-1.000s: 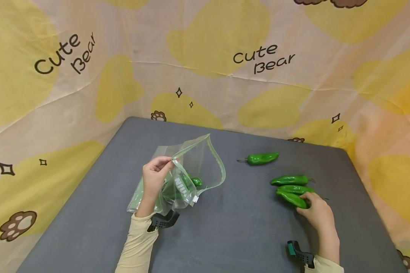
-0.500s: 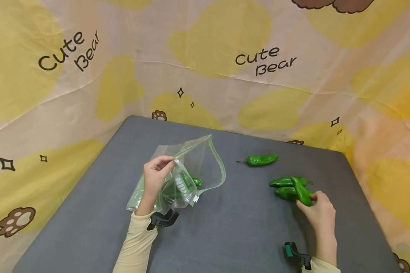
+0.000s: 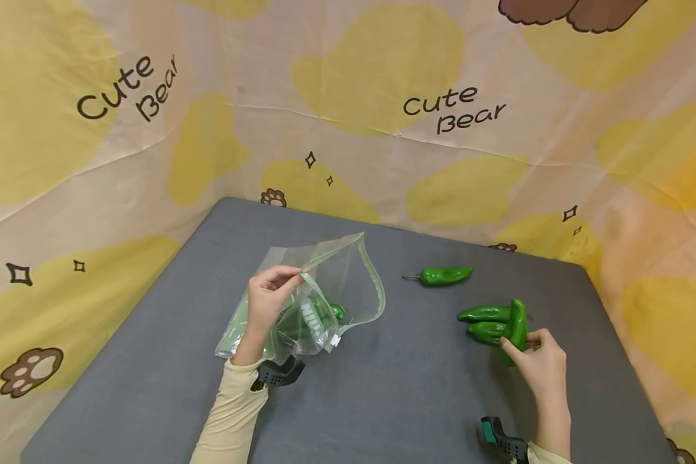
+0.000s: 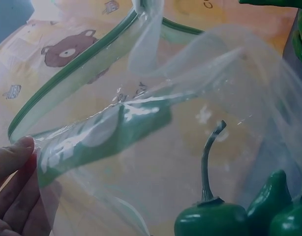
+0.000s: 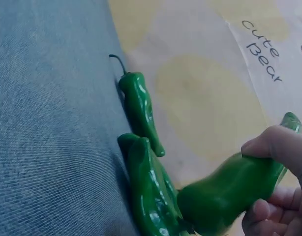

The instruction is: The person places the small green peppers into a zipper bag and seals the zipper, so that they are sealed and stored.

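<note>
Tipped up from its slanted lie, one green pepper (image 3: 519,322) now stands nearly upright in the right hand (image 3: 538,361), where a second ago it lay along its neighbours. Thumb and fingers are closed round it from opposite sides, so it is singled out and firmly held, though outside the bag (image 3: 348,274); whether its lower end is clear of the surface I cannot tell. Just beyond it, toward the right edge of the table (image 3: 406,399), a rear pepper (image 3: 481,314) and a front pepper (image 3: 486,332) lie side by side. Farther back, nearer the far edge, is a lone pepper (image 3: 446,277). Over on the left half, the left hand (image 3: 265,303) pinches the bag's rim between thumb and fingertips, hardly moved; the mouth gapes rightward, and bagged peppers (image 4: 210,220) show through the clear film. Patterned cloth (image 3: 348,84) rises behind the far edge.
</note>
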A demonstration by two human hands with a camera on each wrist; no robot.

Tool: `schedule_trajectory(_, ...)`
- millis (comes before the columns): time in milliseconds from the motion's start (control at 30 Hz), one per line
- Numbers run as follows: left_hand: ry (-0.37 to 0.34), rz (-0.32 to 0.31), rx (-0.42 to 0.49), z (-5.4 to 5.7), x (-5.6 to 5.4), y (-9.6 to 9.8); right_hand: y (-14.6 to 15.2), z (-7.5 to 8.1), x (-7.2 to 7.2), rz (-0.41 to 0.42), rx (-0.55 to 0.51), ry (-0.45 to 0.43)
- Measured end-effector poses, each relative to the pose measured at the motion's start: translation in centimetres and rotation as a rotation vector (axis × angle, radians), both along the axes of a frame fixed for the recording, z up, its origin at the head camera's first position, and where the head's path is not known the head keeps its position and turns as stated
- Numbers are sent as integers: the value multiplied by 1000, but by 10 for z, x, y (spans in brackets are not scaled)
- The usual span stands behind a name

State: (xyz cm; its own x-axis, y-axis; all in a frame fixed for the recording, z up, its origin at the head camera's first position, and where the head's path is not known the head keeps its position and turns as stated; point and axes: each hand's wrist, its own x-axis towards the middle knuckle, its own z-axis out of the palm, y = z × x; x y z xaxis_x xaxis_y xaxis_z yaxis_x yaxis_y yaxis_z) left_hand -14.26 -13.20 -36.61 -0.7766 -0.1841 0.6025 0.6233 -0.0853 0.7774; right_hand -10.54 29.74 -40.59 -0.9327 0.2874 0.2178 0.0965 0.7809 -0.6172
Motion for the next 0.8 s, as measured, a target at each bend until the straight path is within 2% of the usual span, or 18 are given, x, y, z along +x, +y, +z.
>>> schedule_trajectory(133,-6,14,-13,0,0,1,-1,2,2,-12,-31,-20)
schedule_trajectory(267,-12,19,-16,-1,1,1,-4,-1,3,-12,-87,-1)
schedule_trajectory(533,-16,9,-8,0,0,1,-11,-1,1,20,-169,145)
schedule_trajectory(800,-9,-5,11,-1,0,0,-14,-4,-2,-7,-275,333)
